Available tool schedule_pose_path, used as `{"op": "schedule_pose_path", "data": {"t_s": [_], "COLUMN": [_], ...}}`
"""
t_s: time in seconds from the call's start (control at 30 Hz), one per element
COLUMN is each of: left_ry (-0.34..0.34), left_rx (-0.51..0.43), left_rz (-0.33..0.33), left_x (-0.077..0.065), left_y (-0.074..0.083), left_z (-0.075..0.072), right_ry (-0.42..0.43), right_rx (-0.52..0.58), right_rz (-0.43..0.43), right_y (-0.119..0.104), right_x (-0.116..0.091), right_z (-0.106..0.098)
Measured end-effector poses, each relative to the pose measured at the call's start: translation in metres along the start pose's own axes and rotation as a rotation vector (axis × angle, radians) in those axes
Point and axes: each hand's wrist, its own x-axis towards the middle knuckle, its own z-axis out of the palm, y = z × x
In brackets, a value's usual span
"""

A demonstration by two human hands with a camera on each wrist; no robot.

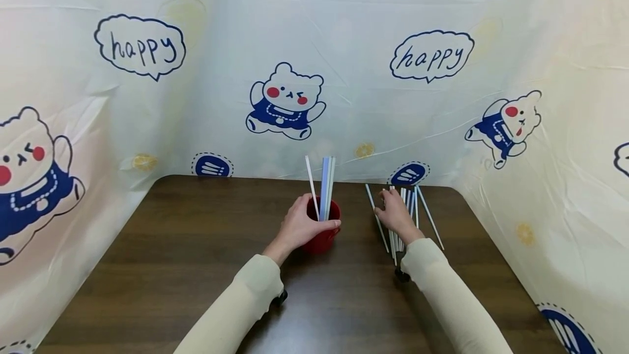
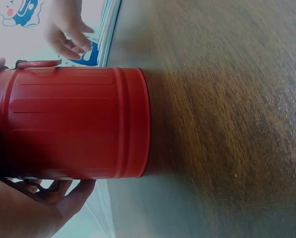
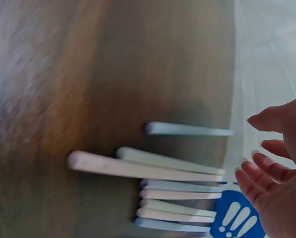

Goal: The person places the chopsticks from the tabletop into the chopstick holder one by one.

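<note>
A red ribbed bucket (image 1: 320, 243) stands upright on the table, with small side handles visible in the left wrist view. My left hand (image 1: 300, 224) grips it near the rim, thumb across the near side. Several thin pastel sticks (image 1: 325, 184), white and blue, rise out of the bucket. To the right, more thin sticks (image 3: 138, 168) in pink, white and blue lie roughly side by side on the table. Over their far ends hovers my right hand (image 1: 397, 214), fingers loosely bent and thumb apart, with nothing between them in the right wrist view.
Brown wood-grain table (image 1: 196, 266) extends around the bucket and sticks. A pale curtain (image 1: 363, 108) printed with bears and "happy" bubbles hangs behind the far edge and along both sides. One blue stick (image 1: 429, 220) lies slanted at the right of the group.
</note>
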Motion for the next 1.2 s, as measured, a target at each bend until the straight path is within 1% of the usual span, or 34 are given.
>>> {"op": "schedule_pose_path", "data": {"t_s": [0.07,0.17,0.33,0.47,0.67,0.77,0.83,0.9,0.97,1.07,1.2], "left_ry": [-0.002,-0.003,-0.013,-0.006,0.004,0.001,-0.001,-0.002,-0.005,-0.004,0.0], "left_rx": [-0.004,-0.011,-0.011,-0.011,-0.011,-0.011,-0.012,-0.013,-0.015,-0.016,-0.011], "left_rz": [-0.001,0.001,-0.002,-0.006,0.006,0.009,0.007,0.003,0.002,-0.003,-0.007], "left_x": [-0.001,-0.002,-0.004,-0.005,-0.004,-0.003,-0.003,-0.003,-0.003,-0.003,-0.002], "left_y": [0.0,0.0,-0.002,-0.003,-0.002,-0.001,-0.001,-0.001,-0.001,-0.001,-0.003], "left_z": [0.0,0.0,0.002,0.002,0.0,0.0,0.0,0.001,0.001,0.001,0.001], "right_ry": [-0.021,-0.049,-0.1,-0.13,-0.173,-0.186,-0.211,-0.246,-0.296,-0.371,-0.457], "right_rx": [-0.018,-0.052,-0.112,-0.143,-0.197,-0.223,-0.227,-0.202,-0.127,0.051,0.297], "right_rz": [0.015,0.012,0.008,0.022,0.071,0.072,0.079,0.111,0.166,0.256,0.327], "right_y": [0.004,0.007,0.007,-0.001,-0.015,-0.022,-0.026,-0.03,-0.034,-0.037,-0.035], "right_x": [0.0,0.001,0.004,0.006,0.01,0.009,0.009,0.008,0.008,0.007,0.003], "right_z": [0.004,0.01,0.019,0.019,0.018,0.017,0.015,0.014,0.011,0.009,0.01]}}
